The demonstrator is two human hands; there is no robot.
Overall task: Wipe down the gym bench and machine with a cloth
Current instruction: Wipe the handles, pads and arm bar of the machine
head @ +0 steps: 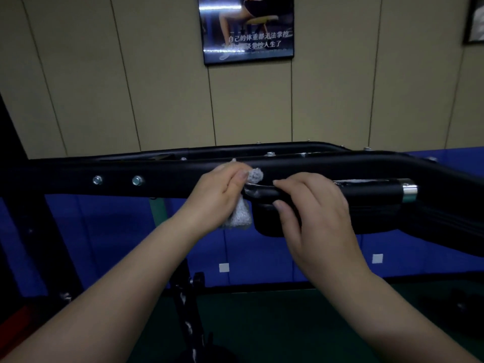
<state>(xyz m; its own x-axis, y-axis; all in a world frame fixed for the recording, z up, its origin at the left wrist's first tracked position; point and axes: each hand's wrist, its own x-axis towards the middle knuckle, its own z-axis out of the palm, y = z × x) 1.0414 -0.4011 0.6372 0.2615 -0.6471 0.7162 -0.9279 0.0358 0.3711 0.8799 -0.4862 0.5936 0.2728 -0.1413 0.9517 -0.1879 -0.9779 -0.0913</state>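
- We're up at the machine's black crossbar, both arms raised to it, the two hands close together but not touching.
- Left hand has its fingers curled round the grey cloth — a tuft pokes out above the thumb against the bar, and the rest hangs in a bunch below the palm.
- Right hand sits just to the right of it, fingers and thumb wrapped round the inner end of the black handle that runs along under the crossbar.
- That handle stretches away to the right of our right hand and ends in a shiny metal cap; a pale smear or streak shows along its top.
- Left of our left hand, two silver bolts sit side by side in the face of the bar.
- Above the hands — a framed poster on the beige panelled wall.
- Below the hands, blue padding lines the lower wall, and a black upright of the frame drops down between our forearms.
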